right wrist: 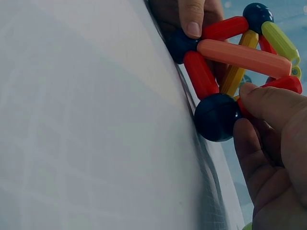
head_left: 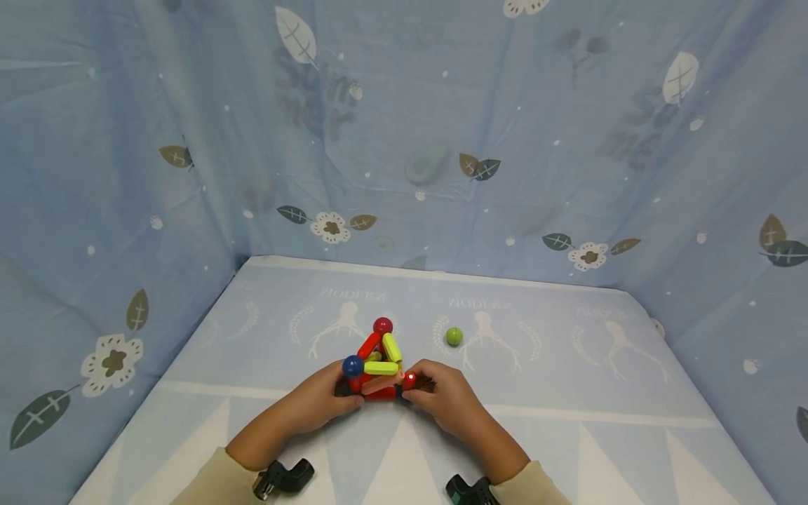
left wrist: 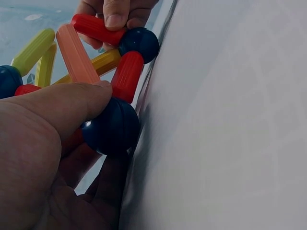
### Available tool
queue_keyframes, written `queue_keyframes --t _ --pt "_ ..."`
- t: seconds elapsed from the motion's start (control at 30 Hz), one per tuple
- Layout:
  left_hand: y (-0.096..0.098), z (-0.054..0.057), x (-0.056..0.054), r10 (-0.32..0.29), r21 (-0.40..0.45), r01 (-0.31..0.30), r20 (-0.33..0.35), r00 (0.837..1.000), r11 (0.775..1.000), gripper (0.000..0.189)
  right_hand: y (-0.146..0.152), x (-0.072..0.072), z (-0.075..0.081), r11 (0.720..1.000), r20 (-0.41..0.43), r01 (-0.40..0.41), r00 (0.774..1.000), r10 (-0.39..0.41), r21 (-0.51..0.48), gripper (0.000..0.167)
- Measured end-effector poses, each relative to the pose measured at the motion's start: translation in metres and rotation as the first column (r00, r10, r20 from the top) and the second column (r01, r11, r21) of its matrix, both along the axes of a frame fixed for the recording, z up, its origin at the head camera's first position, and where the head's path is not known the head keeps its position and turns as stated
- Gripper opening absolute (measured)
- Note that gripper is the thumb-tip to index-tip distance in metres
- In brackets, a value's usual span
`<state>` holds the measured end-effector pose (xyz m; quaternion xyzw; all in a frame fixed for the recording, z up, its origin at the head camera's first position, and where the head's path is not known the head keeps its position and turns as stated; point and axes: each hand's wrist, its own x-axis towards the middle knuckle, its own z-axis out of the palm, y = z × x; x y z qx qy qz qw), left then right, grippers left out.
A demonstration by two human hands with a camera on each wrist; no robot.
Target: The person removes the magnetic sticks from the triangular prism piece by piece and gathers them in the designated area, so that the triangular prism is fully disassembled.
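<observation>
While the left hand [head_left: 315, 401] is gripping the near-left dark blue ball [left wrist: 116, 130], its thumb is pressing over the top and its fingers are curling beneath. Opposite it, the right hand [head_left: 447, 396] is pinching a short red rod [left wrist: 93, 28] between thumb and fingers, and that rod is joining the near-right dark blue ball [right wrist: 215, 119]. Between these two balls another red rod [right wrist: 200, 76] is forming the front edge. All of these are belonging to a ball-and-rod construction [head_left: 381, 367], which is standing between both hands on the cloth-covered table [head_left: 555, 449]. From the near-left ball a salmon rod [right wrist: 244, 57] is slanting upward, its far end lying near the pinched red rod. Higher up, a blue ball [head_left: 352, 366] is sitting at the left corner and a red ball [head_left: 382, 326] is marking the far one. Beyond the right hand, a green ball [head_left: 454, 337] is resting apart on the table; behind, a blue leaf-and-flower curtain [head_left: 391, 126] is hanging.
</observation>
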<state>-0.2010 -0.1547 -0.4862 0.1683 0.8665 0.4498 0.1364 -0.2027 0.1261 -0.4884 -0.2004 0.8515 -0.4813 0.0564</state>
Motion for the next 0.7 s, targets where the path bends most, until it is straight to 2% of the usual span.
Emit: queue_keyframes --t 0.23,0.4,0.7 --pt "-0.002 0.0 0.002 0.014 -0.001 -0.014 0.019 1.0 1.0 0.059 0.0 -0.001 0.0 0.999 -0.037 0.003 0.999 -0.002 0.039 0.02" --pt "-0.001 0.0 0.001 0.002 0.007 -0.002 0.019 1.0 1.0 0.057 0.005 -0.003 0.001 0.996 -0.071 0.028 0.997 -0.022 0.086 0.018" --pt "0.001 0.0 -0.002 -0.026 0.075 0.02 0.083 0.996 0.997 0.065 0.017 -0.009 0.003 0.983 -0.115 0.09 0.991 -0.072 0.161 0.021"
